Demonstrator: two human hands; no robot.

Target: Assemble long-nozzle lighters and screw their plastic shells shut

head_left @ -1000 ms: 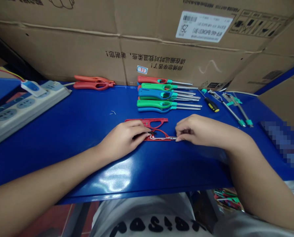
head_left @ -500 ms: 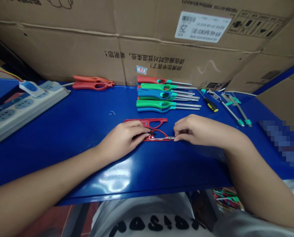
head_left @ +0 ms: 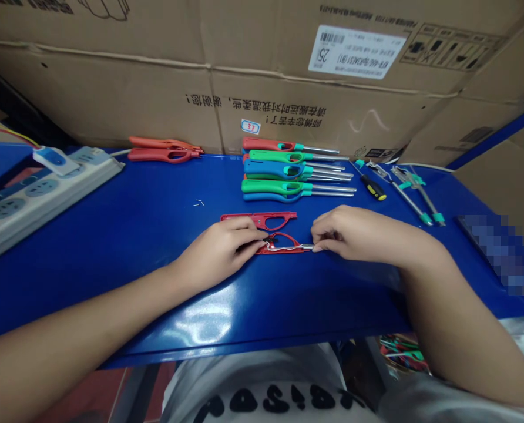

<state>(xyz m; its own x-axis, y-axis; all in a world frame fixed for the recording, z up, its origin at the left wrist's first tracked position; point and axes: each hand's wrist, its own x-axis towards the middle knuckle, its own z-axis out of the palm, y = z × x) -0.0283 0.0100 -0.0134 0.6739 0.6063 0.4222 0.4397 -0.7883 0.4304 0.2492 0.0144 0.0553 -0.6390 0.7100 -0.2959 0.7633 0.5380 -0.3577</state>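
On the glossy blue table (head_left: 112, 235), a red plastic handle half (head_left: 286, 252) is clasped by the left hand (head_left: 227, 244); its silver metal tube (head_left: 307, 247) is pinched by the right hand (head_left: 343, 232), apparently for steadiness.

The one camera sits on the person's head and looks forward and steeply down on the blue table (head_left: 288, 308). The shirt (head_left: 257, 373) is nearest, at the bottom edge; the left hand (head_left: 222, 249) and right hand (head_left: 348, 235) are around mid-frame, and cardboard (head_left: 147, 82) fills the top.
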